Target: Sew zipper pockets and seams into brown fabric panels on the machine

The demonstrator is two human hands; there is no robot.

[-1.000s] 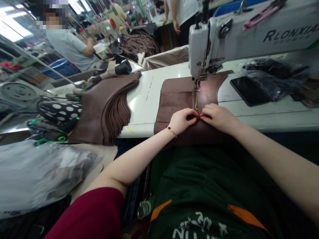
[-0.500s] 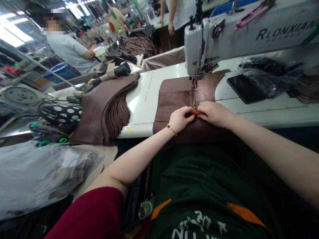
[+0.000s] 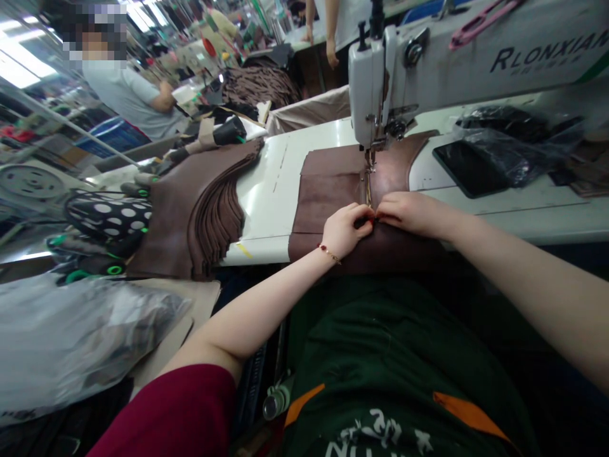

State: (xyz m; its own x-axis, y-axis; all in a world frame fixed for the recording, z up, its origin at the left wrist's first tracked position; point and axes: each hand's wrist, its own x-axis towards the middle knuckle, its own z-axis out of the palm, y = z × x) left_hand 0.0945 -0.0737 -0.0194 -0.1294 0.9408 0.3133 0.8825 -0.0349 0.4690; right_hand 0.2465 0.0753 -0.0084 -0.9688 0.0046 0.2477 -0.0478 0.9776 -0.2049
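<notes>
The lettering "RLONXIAN" is read on the sewing machine (image 3: 476,57); the white print on the green apron (image 3: 380,355) is cut off. The brown leather panel (image 3: 328,190) lies on the table (image 3: 276,184) under the needle (image 3: 367,162). Its centre seam is pinched by the left hand (image 3: 345,230) and the right hand (image 3: 409,214), with fingertips meeting. Grip and placement are unchanged from one second earlier.

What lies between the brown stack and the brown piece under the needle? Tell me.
In the head view, only bare white table top lies between the brown stack and the brown piece.
</notes>
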